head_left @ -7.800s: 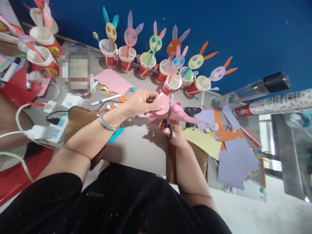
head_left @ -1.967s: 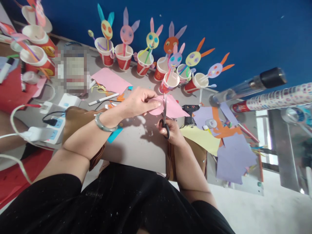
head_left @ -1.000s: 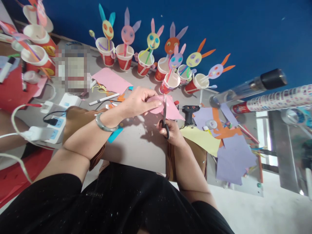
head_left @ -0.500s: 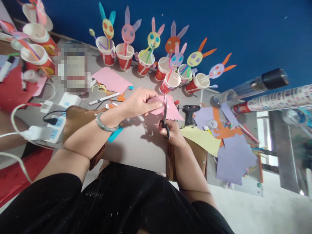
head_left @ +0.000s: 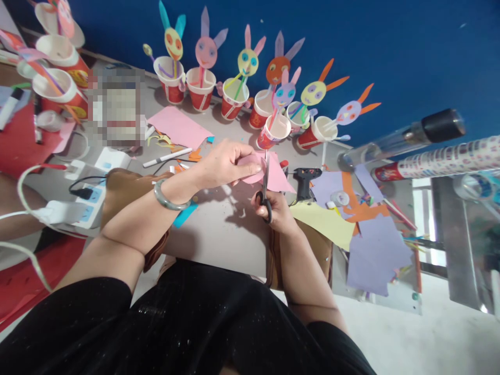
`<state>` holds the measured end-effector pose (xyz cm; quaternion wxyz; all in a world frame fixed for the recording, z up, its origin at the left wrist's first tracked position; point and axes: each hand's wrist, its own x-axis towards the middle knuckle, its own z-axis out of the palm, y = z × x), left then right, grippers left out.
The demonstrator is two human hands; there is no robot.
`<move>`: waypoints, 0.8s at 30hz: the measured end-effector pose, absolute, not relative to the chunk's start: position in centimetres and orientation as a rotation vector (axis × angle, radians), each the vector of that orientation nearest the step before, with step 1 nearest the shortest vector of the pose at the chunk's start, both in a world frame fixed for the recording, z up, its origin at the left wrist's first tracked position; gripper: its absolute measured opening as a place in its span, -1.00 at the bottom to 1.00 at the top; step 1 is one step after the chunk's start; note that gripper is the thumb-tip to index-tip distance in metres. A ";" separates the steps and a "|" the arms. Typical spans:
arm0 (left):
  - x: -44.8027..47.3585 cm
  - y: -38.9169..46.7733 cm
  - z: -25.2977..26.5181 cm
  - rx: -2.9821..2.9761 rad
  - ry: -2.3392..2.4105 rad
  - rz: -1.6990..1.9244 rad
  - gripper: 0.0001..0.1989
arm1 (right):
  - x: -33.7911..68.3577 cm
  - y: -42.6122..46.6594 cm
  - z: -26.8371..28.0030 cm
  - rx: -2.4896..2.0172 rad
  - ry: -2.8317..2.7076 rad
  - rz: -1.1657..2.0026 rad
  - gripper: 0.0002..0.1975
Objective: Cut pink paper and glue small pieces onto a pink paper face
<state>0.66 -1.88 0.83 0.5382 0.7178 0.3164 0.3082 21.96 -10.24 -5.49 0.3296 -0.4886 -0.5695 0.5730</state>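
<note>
Between thumb and fingers, my left hand (head_left: 230, 164) pinches a piece of pink paper (head_left: 279, 176) above the table. A pair of scissors (head_left: 266, 195) with black handles is in my right hand (head_left: 276, 212), its fingers in the loops. The blades point away from me and lie across the pink paper, just right of my left thumb. Part of the paper is hidden behind the left fingers. A black glue gun (head_left: 303, 182) lies to the right of the scissors.
Several red paper cups (head_left: 200, 88) with paper rabbit heads line the blue wall. Yellow paper (head_left: 328, 221) and purple paper (head_left: 377, 255) lie at the right. Pink paper sheet (head_left: 179, 126), a marker (head_left: 167, 158) and a power strip (head_left: 91, 200) are at the left.
Hands, scissors and pink paper stay almost in place. The view has shifted very slightly, and no grip has changed.
</note>
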 end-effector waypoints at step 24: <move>0.1 -1.5 1.0 1.746 0.718 0.655 -0.70 | 22.0 -10.2 -5.3 -1.265 -1.532 1.531 -0.28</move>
